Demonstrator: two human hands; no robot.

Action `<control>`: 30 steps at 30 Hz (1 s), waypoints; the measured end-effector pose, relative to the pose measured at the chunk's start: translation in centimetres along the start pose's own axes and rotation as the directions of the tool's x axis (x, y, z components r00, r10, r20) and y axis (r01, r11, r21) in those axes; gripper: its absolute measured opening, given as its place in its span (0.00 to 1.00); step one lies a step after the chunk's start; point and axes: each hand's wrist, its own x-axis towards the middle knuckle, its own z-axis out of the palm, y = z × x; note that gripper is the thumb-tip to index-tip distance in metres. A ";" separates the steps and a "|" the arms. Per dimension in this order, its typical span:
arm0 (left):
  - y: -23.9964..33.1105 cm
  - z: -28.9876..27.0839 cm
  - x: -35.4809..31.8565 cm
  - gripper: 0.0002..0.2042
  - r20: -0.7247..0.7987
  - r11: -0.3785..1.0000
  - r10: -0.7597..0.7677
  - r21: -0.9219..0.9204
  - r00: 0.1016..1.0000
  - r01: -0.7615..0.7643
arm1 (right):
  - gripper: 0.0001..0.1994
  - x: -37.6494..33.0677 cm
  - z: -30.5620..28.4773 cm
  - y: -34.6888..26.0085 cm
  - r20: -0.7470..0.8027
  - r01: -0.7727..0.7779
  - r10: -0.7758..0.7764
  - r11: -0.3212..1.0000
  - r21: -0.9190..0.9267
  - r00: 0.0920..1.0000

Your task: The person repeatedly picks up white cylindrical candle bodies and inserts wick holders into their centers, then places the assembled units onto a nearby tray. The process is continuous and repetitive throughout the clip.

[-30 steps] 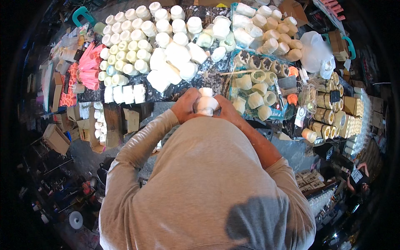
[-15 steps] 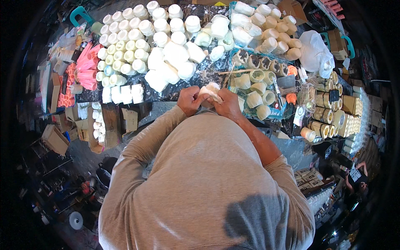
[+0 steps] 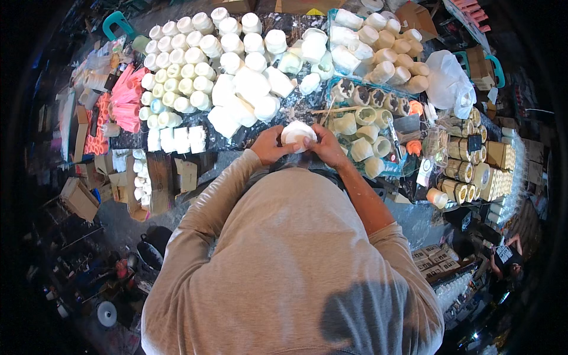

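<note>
Close in front of my body I hold up a round white candle, its broad flat face turned upward. My left hand grips its left side with the fingers curled around it. On the right side, my right hand pinches it, the thumb lying on the near edge. Just beyond my hands, a heap of white candles lies on the dark table. Rows of short cream-white candles stand behind and left of it. To the right of my right hand are hollow cream cups in a teal-edged tray.
Pink bags lie at the table's left. A white plastic bag and bamboo-coloured cylinders sit at the right. Cardboard boxes stand below on the left. Another person is at the far lower right.
The candle has turned in my hands, so its round flat face now shows. My right hand has moved slightly right, and its fingers have spread along the edge.
</note>
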 end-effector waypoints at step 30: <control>-2.1 0.3 3.8 0.14 -0.085 0.973 0.049 -0.221 0.995 -0.066 | 0.31 2.7 2.2 0.3 -0.307 -0.045 -0.112 0.886 -0.462 0.945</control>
